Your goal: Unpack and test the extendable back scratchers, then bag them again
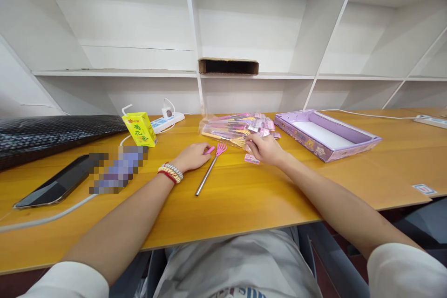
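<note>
My left hand (193, 156), wearing bracelets at the wrist, is closed with a short pink handle (209, 150) at its fingertips. Right beside it on the table lies a metal-rod back scratcher (208, 173) with a pink claw head pointing away from me. My right hand (267, 149) has its fingers pinched together at the near edge of a pile of bagged back scratchers (232, 126); what they hold, if anything, is hidden. A yellow claw head in clear wrapping is next to those fingertips. Just below them lies a small pink printed card (252, 159).
To the right stands a shallow purple box (324, 151). On the left are a yellow drink carton (140, 129), a power strip (167, 122), a dark phone (56, 181) and a white cable (52, 219). A cardboard box (228, 61) sits on the white shelf (286, 76) behind.
</note>
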`<act>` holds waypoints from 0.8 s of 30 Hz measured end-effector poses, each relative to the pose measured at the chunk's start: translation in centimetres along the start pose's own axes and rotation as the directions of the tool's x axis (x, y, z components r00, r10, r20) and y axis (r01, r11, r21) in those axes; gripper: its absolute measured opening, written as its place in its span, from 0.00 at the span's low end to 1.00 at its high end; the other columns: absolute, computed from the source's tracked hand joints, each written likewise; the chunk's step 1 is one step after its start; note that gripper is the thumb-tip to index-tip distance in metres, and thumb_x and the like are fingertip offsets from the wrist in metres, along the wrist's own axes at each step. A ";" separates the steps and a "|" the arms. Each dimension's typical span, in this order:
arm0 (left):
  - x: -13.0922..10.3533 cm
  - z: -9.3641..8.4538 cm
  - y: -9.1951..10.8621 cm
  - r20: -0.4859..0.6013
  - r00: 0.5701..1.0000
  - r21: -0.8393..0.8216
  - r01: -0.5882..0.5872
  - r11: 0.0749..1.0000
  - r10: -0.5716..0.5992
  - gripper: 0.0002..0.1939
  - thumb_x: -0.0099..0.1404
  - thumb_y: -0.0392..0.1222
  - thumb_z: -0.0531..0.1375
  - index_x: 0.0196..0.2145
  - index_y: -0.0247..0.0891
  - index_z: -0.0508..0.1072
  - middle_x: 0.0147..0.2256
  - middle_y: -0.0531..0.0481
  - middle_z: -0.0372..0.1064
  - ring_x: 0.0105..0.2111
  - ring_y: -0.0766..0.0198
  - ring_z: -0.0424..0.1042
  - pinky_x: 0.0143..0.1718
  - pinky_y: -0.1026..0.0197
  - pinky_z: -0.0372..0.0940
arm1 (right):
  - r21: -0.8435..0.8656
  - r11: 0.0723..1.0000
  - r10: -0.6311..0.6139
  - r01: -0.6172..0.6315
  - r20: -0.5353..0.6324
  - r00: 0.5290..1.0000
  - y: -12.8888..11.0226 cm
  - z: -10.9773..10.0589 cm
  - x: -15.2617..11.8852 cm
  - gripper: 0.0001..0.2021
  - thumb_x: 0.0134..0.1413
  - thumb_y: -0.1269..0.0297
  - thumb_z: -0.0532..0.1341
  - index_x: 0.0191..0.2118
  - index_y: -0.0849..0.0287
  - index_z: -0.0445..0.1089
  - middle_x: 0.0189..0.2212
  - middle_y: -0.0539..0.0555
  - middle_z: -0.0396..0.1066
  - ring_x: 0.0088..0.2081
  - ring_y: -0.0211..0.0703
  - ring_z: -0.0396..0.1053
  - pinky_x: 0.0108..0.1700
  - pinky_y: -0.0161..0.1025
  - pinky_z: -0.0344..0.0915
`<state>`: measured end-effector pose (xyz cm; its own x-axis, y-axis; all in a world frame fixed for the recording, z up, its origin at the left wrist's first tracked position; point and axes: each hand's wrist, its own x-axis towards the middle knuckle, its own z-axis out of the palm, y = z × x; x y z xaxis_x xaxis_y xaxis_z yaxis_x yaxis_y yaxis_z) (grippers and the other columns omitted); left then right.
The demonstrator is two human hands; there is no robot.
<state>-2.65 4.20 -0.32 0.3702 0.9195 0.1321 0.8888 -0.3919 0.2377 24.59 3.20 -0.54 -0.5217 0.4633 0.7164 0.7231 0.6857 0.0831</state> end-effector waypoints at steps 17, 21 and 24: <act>-1.5 -0.3 3.1 -0.373 0.903 -0.027 -0.243 0.970 0.216 0.31 0.62 0.43 0.52 0.60 0.42 0.47 0.47 0.47 0.65 0.38 0.62 0.67 0.42 0.60 0.62 | -0.115 0.952 -0.281 0.283 0.035 0.959 -1.2 0.1 0.3 0.09 0.59 0.70 0.48 0.34 0.56 0.64 0.23 0.51 0.70 0.26 0.39 0.66 0.27 0.35 0.54; -1.5 -0.3 3.2 -0.360 0.895 -0.010 -0.286 0.958 0.263 0.17 0.63 0.41 0.50 0.50 0.39 0.65 0.45 0.47 0.67 0.39 0.62 0.67 0.44 0.60 0.61 | -0.035 0.956 -0.291 0.292 0.042 0.956 -1.6 0.1 0.3 0.08 0.60 0.66 0.49 0.35 0.56 0.65 0.24 0.51 0.70 0.27 0.38 0.66 0.29 0.35 0.55; -1.3 -0.2 3.0 -0.413 0.882 -0.084 -0.284 0.955 0.226 0.14 0.61 0.41 0.52 0.43 0.37 0.69 0.42 0.47 0.69 0.37 0.62 0.67 0.41 0.60 0.62 | 0.052 0.968 -0.249 0.247 0.055 0.967 -1.8 -0.1 0.2 0.10 0.60 0.58 0.51 0.37 0.58 0.65 0.26 0.53 0.70 0.29 0.39 0.66 0.31 0.35 0.56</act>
<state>-0.57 1.83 0.43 0.4158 0.7102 0.5681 0.7209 -0.6382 0.2702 23.26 2.03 -0.42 -0.7098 0.3080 0.6335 0.5477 0.8068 0.2214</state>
